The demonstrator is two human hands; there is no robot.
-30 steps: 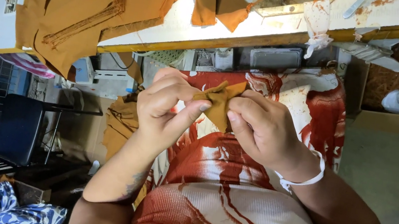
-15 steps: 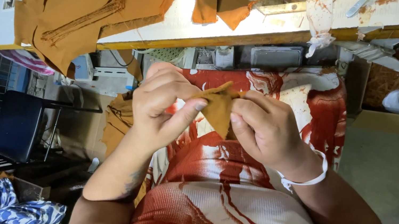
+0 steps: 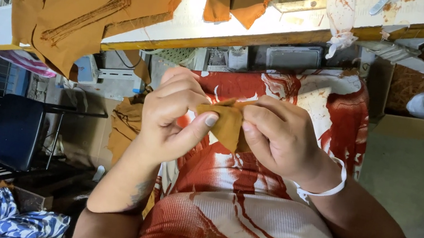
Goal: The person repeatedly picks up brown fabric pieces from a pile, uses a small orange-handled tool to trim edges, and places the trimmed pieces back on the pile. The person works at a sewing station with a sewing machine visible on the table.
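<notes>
Left hand [image 3: 172, 115] and right hand [image 3: 280, 139] each pinch closed on the small brown fabric piece [image 3: 225, 124] above the lap, best kept taut with edges aligned between the fingertips.

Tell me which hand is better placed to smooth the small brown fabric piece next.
Left, probably: the left hand has its thumb lying across the brown fabric piece, while the right hand pinches its edge, anchoring it.
</notes>
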